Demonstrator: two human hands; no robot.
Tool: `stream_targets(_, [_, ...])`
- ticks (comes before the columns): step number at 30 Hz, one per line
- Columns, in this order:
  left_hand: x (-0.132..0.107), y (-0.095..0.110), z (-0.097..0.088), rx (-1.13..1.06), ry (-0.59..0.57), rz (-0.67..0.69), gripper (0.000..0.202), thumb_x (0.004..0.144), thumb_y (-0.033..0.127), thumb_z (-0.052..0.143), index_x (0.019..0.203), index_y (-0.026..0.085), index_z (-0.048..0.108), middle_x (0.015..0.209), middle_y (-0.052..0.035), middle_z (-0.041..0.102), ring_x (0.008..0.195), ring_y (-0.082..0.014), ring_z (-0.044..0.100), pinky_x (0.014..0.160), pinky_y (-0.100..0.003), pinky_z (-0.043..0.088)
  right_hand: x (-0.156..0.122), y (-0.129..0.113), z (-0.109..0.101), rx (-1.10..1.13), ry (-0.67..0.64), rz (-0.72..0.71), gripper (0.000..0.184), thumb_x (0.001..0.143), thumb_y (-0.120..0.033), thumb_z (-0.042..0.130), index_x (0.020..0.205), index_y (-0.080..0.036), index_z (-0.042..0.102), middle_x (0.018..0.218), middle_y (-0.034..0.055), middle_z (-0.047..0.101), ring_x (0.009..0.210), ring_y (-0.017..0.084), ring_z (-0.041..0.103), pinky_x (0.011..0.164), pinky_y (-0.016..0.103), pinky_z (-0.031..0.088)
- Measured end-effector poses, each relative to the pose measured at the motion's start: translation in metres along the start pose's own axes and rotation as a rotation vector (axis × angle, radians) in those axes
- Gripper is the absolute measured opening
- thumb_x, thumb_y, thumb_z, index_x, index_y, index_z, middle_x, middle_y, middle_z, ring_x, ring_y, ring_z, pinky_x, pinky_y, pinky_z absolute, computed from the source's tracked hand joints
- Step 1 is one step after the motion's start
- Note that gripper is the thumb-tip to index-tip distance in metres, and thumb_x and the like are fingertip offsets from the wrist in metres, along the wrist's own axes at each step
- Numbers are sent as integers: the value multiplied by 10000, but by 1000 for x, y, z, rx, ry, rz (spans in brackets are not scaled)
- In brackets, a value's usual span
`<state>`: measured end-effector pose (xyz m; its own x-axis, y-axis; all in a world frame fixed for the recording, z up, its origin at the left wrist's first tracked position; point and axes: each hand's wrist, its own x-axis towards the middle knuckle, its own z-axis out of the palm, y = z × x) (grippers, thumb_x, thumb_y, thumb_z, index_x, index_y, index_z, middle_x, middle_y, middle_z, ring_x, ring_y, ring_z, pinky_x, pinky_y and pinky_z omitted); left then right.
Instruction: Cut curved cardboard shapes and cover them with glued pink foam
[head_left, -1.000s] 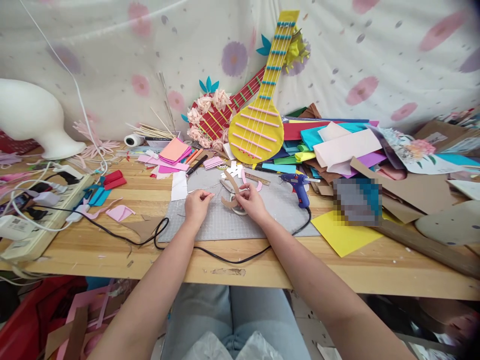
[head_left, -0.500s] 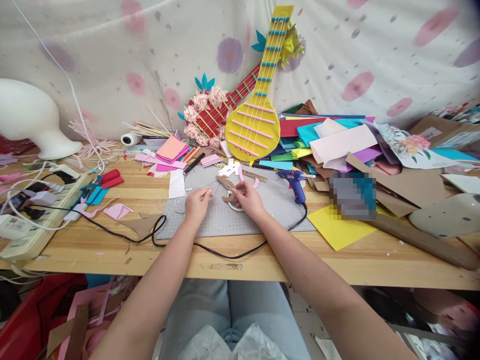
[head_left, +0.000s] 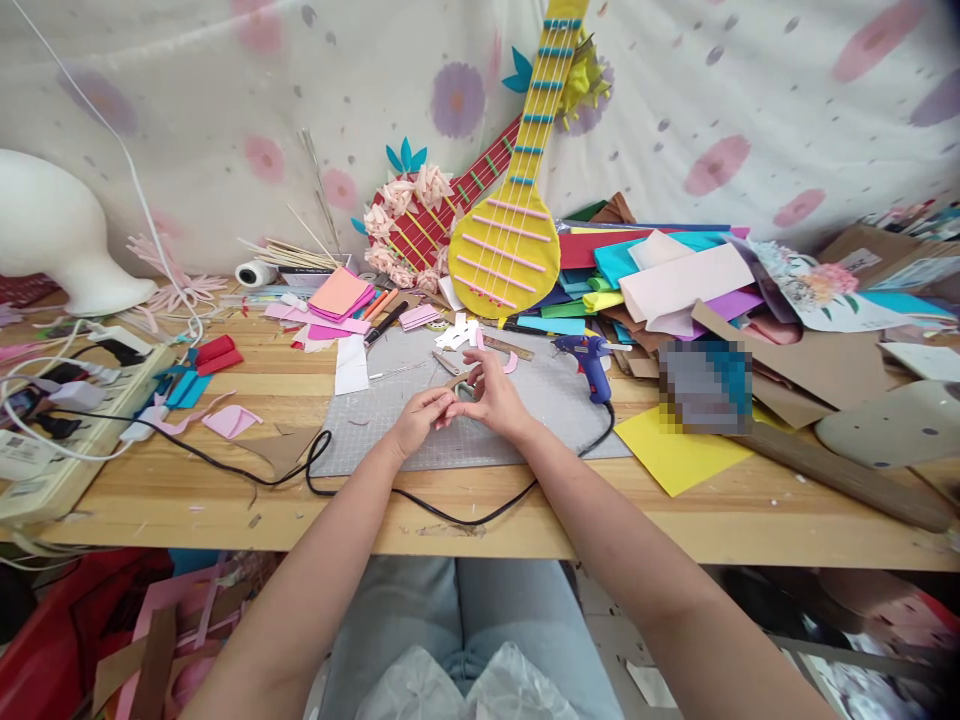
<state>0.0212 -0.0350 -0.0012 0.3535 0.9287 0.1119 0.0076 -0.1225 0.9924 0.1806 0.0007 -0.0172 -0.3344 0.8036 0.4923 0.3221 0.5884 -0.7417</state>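
Note:
Both hands meet over the grey cutting mat [head_left: 360, 425]. My left hand [head_left: 420, 424] is closed, its thumb and fingertips pinched together; whatever they hold is too small to make out. Against those fingertips rests the thumb of my right hand [head_left: 499, 402], while its index finger curves up and away from the thumb. Scissors [head_left: 445, 363] lie under and just beyond the hands, with mostly a blade tip showing. A narrow brown strip [head_left: 456, 380] and a pale ring-shaped thing [head_left: 465, 390] are partly hidden by the right hand.
A blue glue gun [head_left: 592, 365] sits to the right, its black cord [head_left: 465, 520] looping along the table's front. A yellow paper instrument [head_left: 506, 250] and a red one [head_left: 420, 230] lean at the back. Paper sheets [head_left: 686, 285] pile up right; a power strip [head_left: 97, 440] stands left.
My left hand has moved right to meet my right hand. My right thumb has shifted toward it, and the scissors blade shows less and lies apart from the right fingertips.

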Motion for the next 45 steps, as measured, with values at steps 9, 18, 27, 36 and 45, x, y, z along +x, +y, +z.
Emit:
stream_targets(9, [-3, 4, -2, -89, -30, -59, 410, 708, 516, 603, 602, 161, 428, 520, 64, 333, 457, -42, 257, 457, -216, 180, 0, 6, 1, 9, -74, 27, 862, 539, -604, 716, 1251, -233, 401, 1109, 92, 477, 758, 151, 503, 676, 320, 469])
stream_targets(18, [0, -1, -9, 0, 12, -85, 404, 730, 540, 548, 611, 163, 463, 506, 50, 384, 466, -60, 306, 471, -222, 228, 0, 5, 0, -37, -84, 34, 854, 540, -603, 716, 1243, -224, 410, 1105, 97, 496, 771, 158, 513, 711, 337, 471])
stream_targets(27, [-3, 4, -11, 188, -120, -15, 355, 763, 467, 518, 591, 170, 426, 556, 45, 338, 532, -82, 290, 514, -241, 230, -1, 1, 0, -87, -163, 16, 814, 557, -619, 698, 1216, -210, 452, 1083, 96, 502, 796, 170, 523, 754, 353, 468])
stream_targets(36, [-4, 3, -13, -60, -60, -52, 333, 764, 439, 574, 629, 165, 439, 529, 55, 351, 491, -66, 269, 495, -227, 220, -1, -1, -3, -104, -190, -39, 833, 547, -613, 711, 1221, -202, 445, 1106, 107, 504, 834, 182, 531, 743, 335, 462])
stream_targets(45, [3, 14, -34, -663, 318, 8, 243, 749, 245, 583, 644, 177, 374, 578, 56, 342, 480, -47, 354, 455, -171, 296, 8, -2, -24, -441, 185, 340, 445, 917, -452, 280, 665, -187, 533, 615, 27, 531, 607, 154, 477, 563, 257, 289])
